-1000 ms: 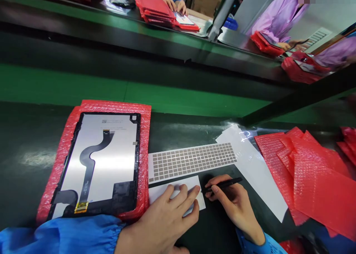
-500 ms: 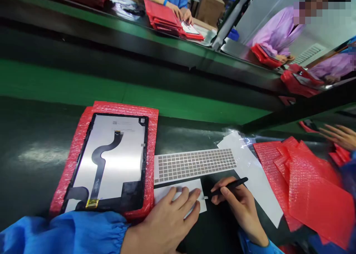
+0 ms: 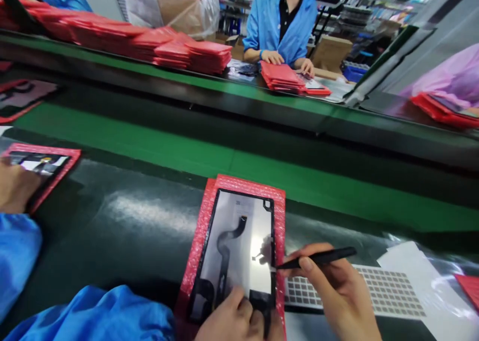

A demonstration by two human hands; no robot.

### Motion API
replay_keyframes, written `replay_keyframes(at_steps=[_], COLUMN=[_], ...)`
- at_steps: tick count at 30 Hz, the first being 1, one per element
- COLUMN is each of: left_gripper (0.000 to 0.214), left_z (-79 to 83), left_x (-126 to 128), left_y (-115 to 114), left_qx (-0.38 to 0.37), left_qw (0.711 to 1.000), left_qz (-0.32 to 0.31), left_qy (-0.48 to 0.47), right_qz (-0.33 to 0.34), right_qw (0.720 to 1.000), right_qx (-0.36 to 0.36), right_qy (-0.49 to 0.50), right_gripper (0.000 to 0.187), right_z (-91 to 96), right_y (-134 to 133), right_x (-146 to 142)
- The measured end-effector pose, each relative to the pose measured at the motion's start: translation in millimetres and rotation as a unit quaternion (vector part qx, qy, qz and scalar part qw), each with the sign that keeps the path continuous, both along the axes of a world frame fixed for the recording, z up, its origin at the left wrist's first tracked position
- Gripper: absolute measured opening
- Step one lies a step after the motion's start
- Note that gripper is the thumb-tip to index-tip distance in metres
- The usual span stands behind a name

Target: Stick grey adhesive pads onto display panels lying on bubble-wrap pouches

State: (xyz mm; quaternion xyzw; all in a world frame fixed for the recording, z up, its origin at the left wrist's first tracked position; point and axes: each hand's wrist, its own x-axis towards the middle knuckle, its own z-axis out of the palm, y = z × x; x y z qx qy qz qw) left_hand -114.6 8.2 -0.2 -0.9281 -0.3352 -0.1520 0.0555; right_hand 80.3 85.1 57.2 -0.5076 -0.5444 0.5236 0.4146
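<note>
Right hand [image 3: 333,291] pinching a slim black tool [image 3: 318,257], tip right at the edge of the tablet display panel [image 3: 239,246], just left of the fingers. Left hand [image 3: 234,321] loose, not clenched, fingers resting on the panel's lower end, on red bubble wrap [image 3: 279,231].

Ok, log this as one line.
left hand: on display panel | right hand: black pen-shaped tool | under panel: red bubble wrap

Left hand [image 3: 234,321] and right hand [image 3: 337,293] low in view; right closed in a pen grip.
Left at six o'clock, cut by the frame edge, fingers [image 3: 237,301] apparently curled downward, blue sleeve [image 3: 93,316] trailing toward seven o'clock. Right at five o'clock, thumb and fingers pinched, wrist angled down.
</note>
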Motion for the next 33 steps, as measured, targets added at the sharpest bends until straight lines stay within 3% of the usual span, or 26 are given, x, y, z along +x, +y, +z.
replay_keyframes(at_steps=[5, 11, 15, 19, 26, 33], left_gripper=[0.042, 0.045, 0.045, 0.029, 0.026, 0.021], left_z=[4.6, -1.9, -7.6, -11.8, -9.8, -10.4], left_x=[-40.9, -63.8, -68.3, -69.9, -69.0, -69.6], left_y=[33.0, 57.9, 63.2, 65.0, 70.8, 71.9], left_qx=[0.004, -0.018, -0.038, -0.053, -0.055, -0.078], left_qw=[0.996, 0.998, 0.998, 0.998, 0.998, 0.996], left_qz=[0.074, 0.022, -0.004, -0.026, -0.03, -0.03], left_qy=[0.059, 0.058, 0.046, 0.029, 0.008, 0.005], right_qz=[-0.006, -0.019, -0.022, -0.029, -0.017, -0.007], right_qw=[1.0, 0.998, 0.997, 0.997, 0.997, 0.997], right_qx=[-0.025, -0.059, -0.069, -0.053, -0.042, -0.058], right_qy=[0.012, -0.008, -0.027, -0.04, -0.069, -0.055], right_gripper=[0.017, 0.025, 0.026, 0.023, 0.022, 0.017], right_z=[-10.2, -23.2, -30.0, -32.6, -30.9, -42.8], right_y=[24.0, 47.0, 55.0, 56.3, 57.9, 54.6], right_x=[-74.9, -120.0, -124.9, -124.0, -123.7, -113.5])
